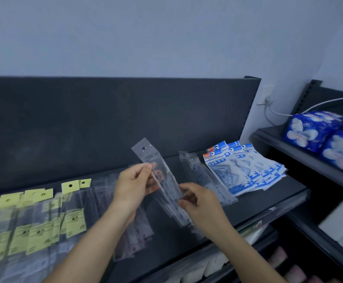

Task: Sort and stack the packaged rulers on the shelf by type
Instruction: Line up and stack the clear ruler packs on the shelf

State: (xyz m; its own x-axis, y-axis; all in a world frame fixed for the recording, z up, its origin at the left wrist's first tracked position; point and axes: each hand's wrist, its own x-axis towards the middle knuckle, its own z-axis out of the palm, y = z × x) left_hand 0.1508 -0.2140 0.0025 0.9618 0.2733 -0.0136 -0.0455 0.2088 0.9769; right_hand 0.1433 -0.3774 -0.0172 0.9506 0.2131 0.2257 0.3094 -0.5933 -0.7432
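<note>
I hold one clear ruler packet (160,176) in the air above the middle of the shelf (268,193), clear of the board. My left hand (131,188) pinches its upper half by the left edge, thumb against curled fingertips. My right hand (199,203) grips the lower half, fingers curled round the edge nearer the right end of the shelf. The packet is a long see-through sleeve with a punched hang hole in its top flap. Inside lies a pale ruler with bluish markings, and some pinkish print shows through near my left fingers. I cannot tell whether a second sleeve sits behind it. Its long axis runs on a slant: the hole end points up and away toward the back panel of the shelf, leaning toward the left end, and the bottom end comes down toward me and the front edge. On the shelf below my hands lie more clear sleeves (133,242), with reddish rulers in them. Toward the right end lies a pile of clear sleeves (199,172) holding bluish rulers, and just beyond it a fanned stack of blue-and-white packets (246,172) that hold set squares. At the left end of the shelf lie sleeves with yellow cards (33,221), overlapping in rows, their hole ends toward the back panel.
</note>
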